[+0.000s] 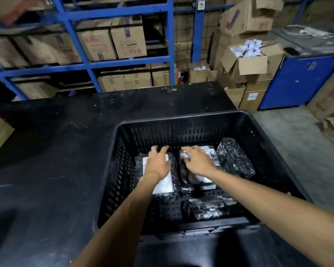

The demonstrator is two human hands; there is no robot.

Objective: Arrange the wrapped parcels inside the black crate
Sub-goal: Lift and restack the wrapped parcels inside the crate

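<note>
A black slatted crate (183, 117) stands on a black table and holds several parcels in shiny black wrap. My left hand (158, 160) lies flat, fingers spread, on the left parcel (168, 185), which carries a white label. My right hand (196, 160) rests with fingers apart on the middle parcel (204, 183), also white-labelled. A third parcel (234, 158) leans against the right side of the crate's floor. Another parcel (208, 208) lies crosswise near the front wall. Neither hand closes around a parcel.
The black table (52, 151) extends left of and behind the crate. Blue shelving (123, 62) with cardboard boxes stands behind. Open cardboard boxes (247, 62) and a blue cabinet (297, 79) are at the right, above a concrete floor (297, 151).
</note>
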